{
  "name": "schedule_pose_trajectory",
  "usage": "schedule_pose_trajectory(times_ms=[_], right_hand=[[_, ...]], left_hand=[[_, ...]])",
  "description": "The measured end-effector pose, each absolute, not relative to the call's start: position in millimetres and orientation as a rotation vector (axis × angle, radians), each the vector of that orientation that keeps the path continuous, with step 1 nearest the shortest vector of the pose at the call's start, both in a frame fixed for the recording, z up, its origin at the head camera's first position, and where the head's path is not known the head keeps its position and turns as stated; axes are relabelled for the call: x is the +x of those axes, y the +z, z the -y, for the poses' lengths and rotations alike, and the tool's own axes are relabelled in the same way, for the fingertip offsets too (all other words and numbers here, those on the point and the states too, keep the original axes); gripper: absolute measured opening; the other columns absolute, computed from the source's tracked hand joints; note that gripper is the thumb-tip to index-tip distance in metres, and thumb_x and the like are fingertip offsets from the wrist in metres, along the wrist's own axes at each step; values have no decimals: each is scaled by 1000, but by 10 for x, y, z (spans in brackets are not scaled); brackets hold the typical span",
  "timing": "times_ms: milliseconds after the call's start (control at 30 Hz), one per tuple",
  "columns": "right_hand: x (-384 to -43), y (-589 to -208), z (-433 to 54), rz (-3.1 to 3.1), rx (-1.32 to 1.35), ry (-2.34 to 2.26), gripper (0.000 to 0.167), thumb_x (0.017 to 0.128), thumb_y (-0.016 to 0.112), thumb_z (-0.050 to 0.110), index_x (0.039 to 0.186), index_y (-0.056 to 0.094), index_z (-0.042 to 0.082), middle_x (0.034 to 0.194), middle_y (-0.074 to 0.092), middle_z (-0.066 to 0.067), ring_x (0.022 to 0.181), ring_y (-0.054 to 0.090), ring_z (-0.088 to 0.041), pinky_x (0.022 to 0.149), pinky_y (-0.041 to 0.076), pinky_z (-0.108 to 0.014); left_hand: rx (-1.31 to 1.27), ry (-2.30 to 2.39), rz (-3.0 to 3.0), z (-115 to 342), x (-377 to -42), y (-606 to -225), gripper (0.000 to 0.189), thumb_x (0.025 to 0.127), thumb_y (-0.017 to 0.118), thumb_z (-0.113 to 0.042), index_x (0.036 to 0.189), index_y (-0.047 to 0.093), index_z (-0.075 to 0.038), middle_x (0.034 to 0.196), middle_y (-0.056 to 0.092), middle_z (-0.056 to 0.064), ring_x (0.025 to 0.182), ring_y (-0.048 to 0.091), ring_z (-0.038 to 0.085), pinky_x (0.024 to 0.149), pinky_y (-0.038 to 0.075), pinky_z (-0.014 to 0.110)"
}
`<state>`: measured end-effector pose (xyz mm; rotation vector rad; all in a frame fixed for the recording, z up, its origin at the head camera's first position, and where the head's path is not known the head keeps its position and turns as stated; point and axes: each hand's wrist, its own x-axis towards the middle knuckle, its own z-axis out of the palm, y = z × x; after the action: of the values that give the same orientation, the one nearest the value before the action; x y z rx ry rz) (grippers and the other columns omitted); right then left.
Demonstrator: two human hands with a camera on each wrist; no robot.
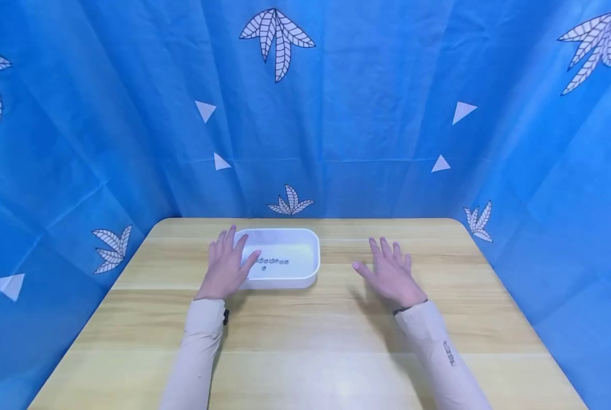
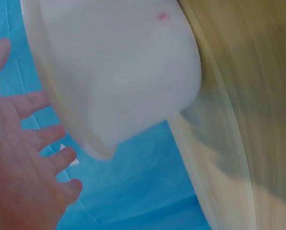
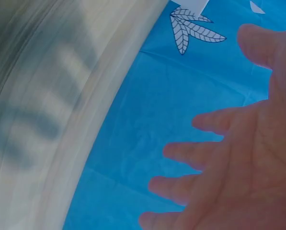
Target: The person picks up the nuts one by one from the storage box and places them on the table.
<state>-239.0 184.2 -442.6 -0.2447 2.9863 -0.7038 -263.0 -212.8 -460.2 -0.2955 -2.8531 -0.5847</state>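
A white rectangular tub [image 1: 309,272] with rounded corners stands toward the back of the table, left of centre. Dark lettering or small marks run along its inside. My left hand [image 1: 225,266] is over the tub's left end, fingers spread and thumb across the near side. In the left wrist view the fingertips of that hand [image 2: 25,158] are right beside the rim of the tub [image 2: 133,96], which bears a small pink spot. Farther right, my right hand [image 1: 393,274] hovers above the wood with fingers spread, holding nothing; its palm [image 3: 248,158] shows in the right wrist view.
The pale wooden table [image 1: 305,336] has rounded far corners. Blue curtains [image 1: 377,131] with white leaf and triangle prints hang behind it and along both sides. A shadow of the right hand falls on the tabletop.
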Motion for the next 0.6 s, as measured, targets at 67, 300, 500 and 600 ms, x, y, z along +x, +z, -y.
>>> schedule_pose_trajectory(times_ms=[67, 300, 500, 600], right_hand=[[-2374, -4422, -1820, -2976, -263, -719, 92, 102, 43, 66, 166, 13, 7, 172, 7, -27, 156, 0, -59, 118, -1, -81], [-2352, -4403, -1691, -2957, -310, -678, 86, 105, 45, 60, 165, 16, 6, 170, 16, -30, 155, 10, -60, 119, 6, -80], [-2334, -4409, -1666, -2918, -335, -638, 85, 105, 44, 58, 165, 15, 4, 169, 17, -31, 154, 15, -60, 120, 13, -78], [-2332, -4422, -1634, -2906, -353, -642, 84, 106, 45, 56, 165, 16, 4, 168, 19, -31, 153, 17, -60, 120, 16, -77]], left_hand=[[-279, -584, 2841, 2180, -2636, -4599, 70, 107, 45, -52, 154, 42, -1, 170, 15, 28, 156, 12, 51, 124, 7, 72], [-224, -572, 2834, 2404, -2671, -4545, 66, 108, 43, -49, 146, 50, 5, 163, 28, 32, 151, 24, 52, 123, 18, 68], [-209, -456, 2894, 2558, -2764, -4517, 58, 109, 45, -42, 131, 63, 8, 140, 53, 32, 128, 52, 49, 108, 42, 66], [-203, -422, 2885, 2624, -2854, -4489, 53, 109, 47, -39, 118, 69, 8, 116, 63, 27, 104, 61, 43, 94, 51, 60]])
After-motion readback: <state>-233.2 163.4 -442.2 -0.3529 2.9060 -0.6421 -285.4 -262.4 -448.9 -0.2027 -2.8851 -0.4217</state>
